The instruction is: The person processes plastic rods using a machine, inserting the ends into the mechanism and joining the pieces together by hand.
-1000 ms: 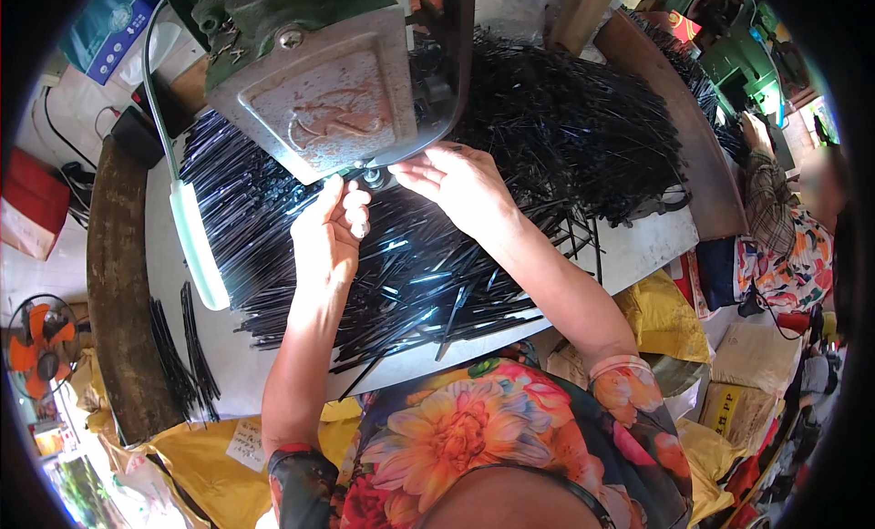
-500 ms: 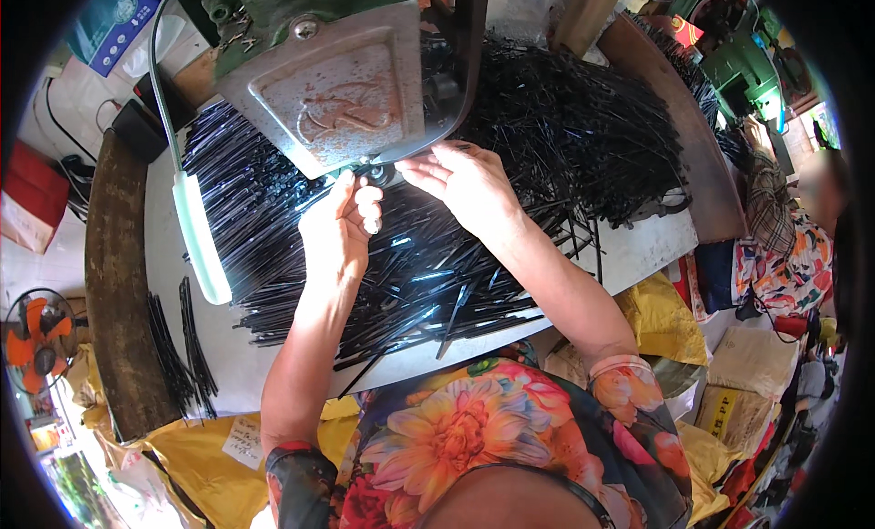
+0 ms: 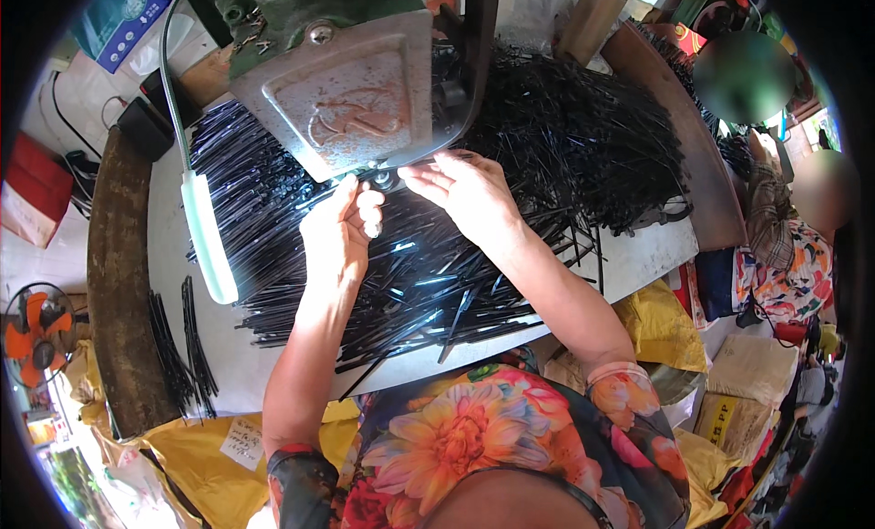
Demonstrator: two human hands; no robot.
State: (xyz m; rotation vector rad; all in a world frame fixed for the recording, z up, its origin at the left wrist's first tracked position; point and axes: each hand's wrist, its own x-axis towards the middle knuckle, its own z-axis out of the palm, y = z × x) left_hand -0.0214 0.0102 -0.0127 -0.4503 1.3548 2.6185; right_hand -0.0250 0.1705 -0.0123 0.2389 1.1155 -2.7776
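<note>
A green machine head with a worn grey metal cover [image 3: 346,105] hangs over the table, and both my hands work just under its lower edge. My left hand [image 3: 337,228] is closed, thumb and forefinger pinched beside a small round metal part [image 3: 382,177]. On the other side of that part, my right hand [image 3: 469,192] has its fingers pressed together, pointing left, next to the curved dark guard [image 3: 465,119]. What either pinch holds is too small and dark to make out. Thin black strips [image 3: 410,265] lie heaped beneath and around my hands.
A lit lamp [image 3: 210,237] on a bendable stem stands left of the machine. Curved brown boards [image 3: 123,292] edge the white table [image 3: 638,256]. More black strips [image 3: 592,137] are piled at right. An orange fan [image 3: 36,333] is far left; a co-worker [image 3: 775,256] sits far right.
The view has shifted slightly, so the machine and lamp appear a little further right. My hands stay in nearly the same place under the machine, with the same closed grips.
</note>
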